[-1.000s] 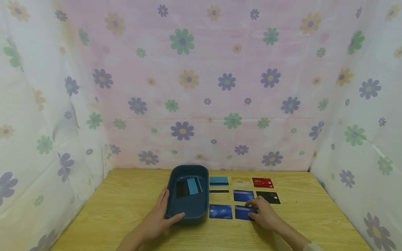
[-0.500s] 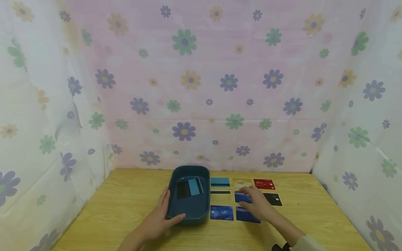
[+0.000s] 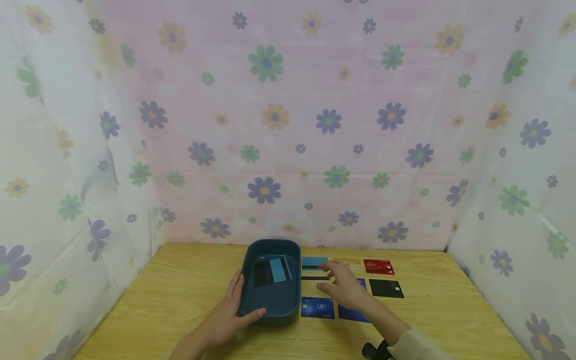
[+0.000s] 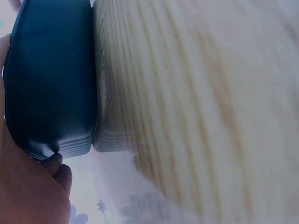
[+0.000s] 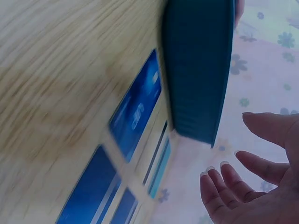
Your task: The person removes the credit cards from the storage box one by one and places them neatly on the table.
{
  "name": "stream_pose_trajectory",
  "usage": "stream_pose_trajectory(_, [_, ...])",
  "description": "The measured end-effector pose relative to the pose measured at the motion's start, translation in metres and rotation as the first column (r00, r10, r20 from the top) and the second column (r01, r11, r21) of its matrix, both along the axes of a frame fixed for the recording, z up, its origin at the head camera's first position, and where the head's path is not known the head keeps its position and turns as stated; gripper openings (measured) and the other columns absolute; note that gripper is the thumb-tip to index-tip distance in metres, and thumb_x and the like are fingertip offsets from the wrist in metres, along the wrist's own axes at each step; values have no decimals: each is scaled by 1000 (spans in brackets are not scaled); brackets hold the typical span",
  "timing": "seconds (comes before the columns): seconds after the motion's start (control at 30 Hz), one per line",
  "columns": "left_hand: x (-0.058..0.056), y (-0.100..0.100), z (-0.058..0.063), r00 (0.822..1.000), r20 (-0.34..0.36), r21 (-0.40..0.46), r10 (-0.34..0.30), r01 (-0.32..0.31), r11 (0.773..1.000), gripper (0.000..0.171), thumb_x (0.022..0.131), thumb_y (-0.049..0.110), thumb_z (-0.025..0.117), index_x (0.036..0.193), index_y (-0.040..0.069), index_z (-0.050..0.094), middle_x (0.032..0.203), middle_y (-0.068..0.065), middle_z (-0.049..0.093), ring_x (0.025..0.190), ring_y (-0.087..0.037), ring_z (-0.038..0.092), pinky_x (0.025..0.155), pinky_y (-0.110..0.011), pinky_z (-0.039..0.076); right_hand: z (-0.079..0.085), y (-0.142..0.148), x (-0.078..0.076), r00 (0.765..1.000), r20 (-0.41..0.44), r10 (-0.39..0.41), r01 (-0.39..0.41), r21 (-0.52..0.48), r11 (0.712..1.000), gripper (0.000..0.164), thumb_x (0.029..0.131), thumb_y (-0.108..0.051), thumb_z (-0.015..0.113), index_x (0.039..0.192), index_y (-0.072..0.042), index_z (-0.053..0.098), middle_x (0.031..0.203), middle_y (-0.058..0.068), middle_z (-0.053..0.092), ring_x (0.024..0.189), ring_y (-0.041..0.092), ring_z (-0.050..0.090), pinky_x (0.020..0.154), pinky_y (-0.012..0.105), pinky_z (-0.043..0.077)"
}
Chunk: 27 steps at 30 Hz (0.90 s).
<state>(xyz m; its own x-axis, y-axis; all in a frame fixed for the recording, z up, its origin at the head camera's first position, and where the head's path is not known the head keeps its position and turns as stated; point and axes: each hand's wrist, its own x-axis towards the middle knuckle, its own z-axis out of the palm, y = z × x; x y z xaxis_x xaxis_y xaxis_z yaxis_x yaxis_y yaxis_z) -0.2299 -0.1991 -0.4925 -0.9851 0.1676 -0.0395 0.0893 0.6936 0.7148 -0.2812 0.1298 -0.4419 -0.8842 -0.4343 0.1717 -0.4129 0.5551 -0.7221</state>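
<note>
My left hand (image 3: 225, 317) grips the near left corner of a dark teal tray (image 3: 275, 306), thumb at the front rim and fingers along the left wall. Inside the tray lie a black card (image 3: 262, 273) and a light blue card (image 3: 280, 270) overlapping it. My right hand (image 3: 345, 287) hovers over the card rows, nothing in its fingers; the right wrist view shows thumb and fingers apart. Its fingertips come near a pale card with a black stripe (image 3: 315, 278) and a striped light blue card (image 3: 310, 261). The hand and forearm partly cover two blue cards and a gold card (image 3: 355, 264).
A blue VIP card (image 3: 317, 307) and another blue card (image 3: 352, 313) lie in the near row. At right are a red VIP card (image 3: 379, 266) and a black card (image 3: 387, 288). A flowered cloth (image 3: 288, 170) encloses the wooden table (image 3: 180, 280) at the back and sides.
My right hand has moved left and away from me, off the near blue card, across the middle blue card, towards the pale striped card. My left hand has stayed on the tray.
</note>
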Motion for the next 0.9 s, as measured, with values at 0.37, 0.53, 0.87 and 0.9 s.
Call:
stream_pose_trajectory(0.37, [1, 0, 1, 1000, -8, 5, -12, 12, 1000, 116, 91, 65, 67, 165, 6, 0, 171, -12, -11, 151, -49, 23, 111, -67, 34, 3, -29, -4, 997, -27, 71, -72, -30, 997, 45, 97, -12, 71, 137, 3, 58, 133, 24, 53, 116, 45, 57, 94, 56, 52])
stream_pose_trajectory(0.53, [2, 1, 1, 1000, -15, 6, -17, 17, 1000, 116, 91, 65, 67, 165, 5, 1, 171, -13, -10, 150, -49, 23, 110, -67, 35, 1, -41, -6, 996, -28, 89, -90, -35, 995, 42, 98, -11, 69, 137, 1, 58, 135, 23, 52, 117, 43, 58, 93, 53, 53])
stream_pose_trajectory(0.87, [1, 1, 0, 1000, -1, -2, -5, 5, 1000, 115, 91, 66, 66, 165, 6, 1, 172, -12, -9, 150, -48, 23, 111, -67, 33, 3, -69, -12, 990, -47, 129, -131, -26, 991, 38, 98, -13, 68, 134, -4, 59, 130, 21, 56, 110, 39, 61, 83, 44, 55])
stream_pose_trajectory(0.9, [1, 1, 0, 1000, -2, -4, -6, 6, 1000, 115, 91, 66, 66, 165, 5, 1, 172, -12, -9, 150, -48, 24, 110, -67, 34, 2, -72, -13, 990, -44, 133, -134, -22, 991, 38, 98, -13, 68, 134, -4, 59, 129, 20, 56, 110, 39, 61, 83, 43, 55])
